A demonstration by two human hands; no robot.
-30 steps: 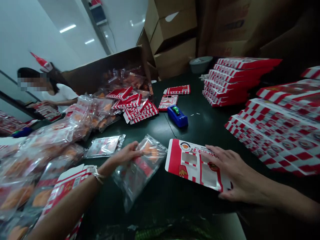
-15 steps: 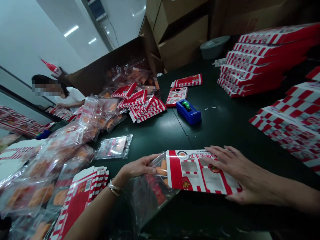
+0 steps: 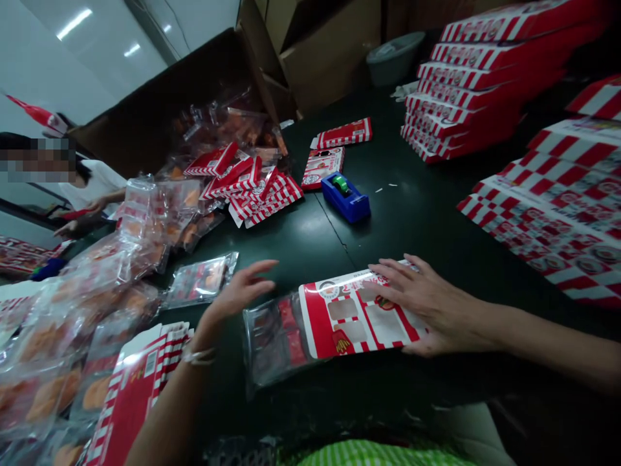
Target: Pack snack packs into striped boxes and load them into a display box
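My right hand point(image 3: 422, 304) lies across a flat red-and-white printed card sleeve point(image 3: 356, 317), fingers on top and thumb at its lower edge. A clear plastic bag of orange food point(image 3: 274, 343) lies on the dark table, one end hidden under the sleeve's left side. My left hand point(image 3: 240, 288) hovers open just above the table, touching nothing. It is nearest that bag and a smaller sealed bag point(image 3: 201, 279). A folded red-and-white carton stack point(image 3: 138, 388) lies under my left forearm.
A blue tape dispenser point(image 3: 345, 197) stands beyond my hands. Stacks of red-and-white cartons point(image 3: 460, 97) and flat sheets point(image 3: 548, 220) fill the right. Many bags point(image 3: 82, 323) heap on the left, by a cardboard box point(image 3: 160, 116). A co-worker's hand point(image 3: 77, 220) works at the far left.
My left hand has let go of the bag and moved away from it. The sleeve now lies over the bag's end, and the whole view has swung slightly.
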